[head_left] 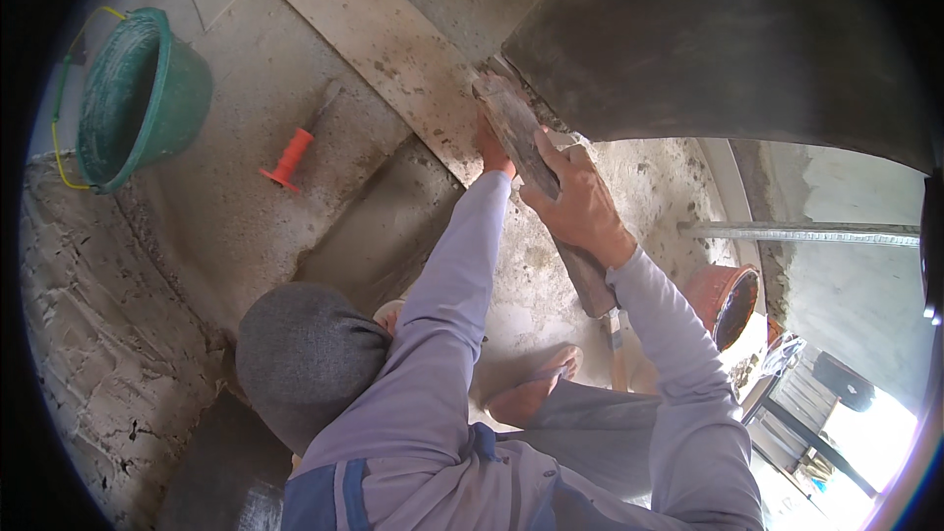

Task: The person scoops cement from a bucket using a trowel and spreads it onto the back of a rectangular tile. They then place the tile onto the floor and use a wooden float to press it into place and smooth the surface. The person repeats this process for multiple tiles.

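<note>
Grips worn plank (522, 141) w/ R hand (584, 205), nr dark surface (718, 49).
Has L hand (491, 147) partly hidden behind plank's upper pt; can't tell grip.

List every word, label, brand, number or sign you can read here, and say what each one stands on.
None can be read: the green bucket, orange-handled tool and wooden piece show no legible lettering.
Any marks on the dark item at lower right are too small and blurred to tell.

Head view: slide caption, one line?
Both hands at a worn wooden board, green bucket and orange-handled tool to the left.
</note>
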`<state>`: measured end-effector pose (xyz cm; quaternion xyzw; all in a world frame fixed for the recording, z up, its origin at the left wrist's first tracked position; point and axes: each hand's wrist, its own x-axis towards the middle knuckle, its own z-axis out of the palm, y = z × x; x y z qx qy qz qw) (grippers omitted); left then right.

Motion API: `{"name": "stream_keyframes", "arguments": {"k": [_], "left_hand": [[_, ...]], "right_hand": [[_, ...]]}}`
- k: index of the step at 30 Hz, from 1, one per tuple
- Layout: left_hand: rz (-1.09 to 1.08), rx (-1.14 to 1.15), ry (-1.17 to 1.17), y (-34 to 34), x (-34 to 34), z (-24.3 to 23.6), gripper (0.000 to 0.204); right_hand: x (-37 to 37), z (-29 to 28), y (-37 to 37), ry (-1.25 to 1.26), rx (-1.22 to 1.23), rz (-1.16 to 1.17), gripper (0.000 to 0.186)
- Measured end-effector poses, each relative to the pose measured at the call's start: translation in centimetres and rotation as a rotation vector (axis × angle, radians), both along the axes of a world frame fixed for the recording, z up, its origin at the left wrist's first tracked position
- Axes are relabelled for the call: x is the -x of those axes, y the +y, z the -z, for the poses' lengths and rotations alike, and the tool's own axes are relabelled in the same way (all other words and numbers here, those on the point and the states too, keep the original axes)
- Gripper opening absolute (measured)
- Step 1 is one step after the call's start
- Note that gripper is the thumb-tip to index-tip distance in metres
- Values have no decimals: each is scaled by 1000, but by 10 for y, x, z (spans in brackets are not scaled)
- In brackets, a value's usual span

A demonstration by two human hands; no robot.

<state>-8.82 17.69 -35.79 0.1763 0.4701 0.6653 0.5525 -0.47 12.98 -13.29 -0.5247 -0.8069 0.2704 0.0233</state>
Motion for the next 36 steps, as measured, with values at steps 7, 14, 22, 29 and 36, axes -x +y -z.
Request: {"name": "stream_keyframes", "arguments": {"k": [7, 14, 22, 29, 36], "left_hand": [[9, 29, 264, 6, 4, 8, 102], [-60, 63, -166, 3, 3, -50, 91], [-68, 61, 275, 9, -4, 21, 90], [22, 48, 366, 5, -3, 47, 71], [32, 48, 644, 7, -1, 20, 103]], "right_hand": [[7, -2, -7, -4, 36, 23, 74], [-4, 4, -14, 17, -50, 31, 73], [-2, -2, -5, 70, 96, 96, 74], [0, 1, -12, 116, 52, 120, 73], [-17, -15, -27, 81, 12, 25, 75]]}}
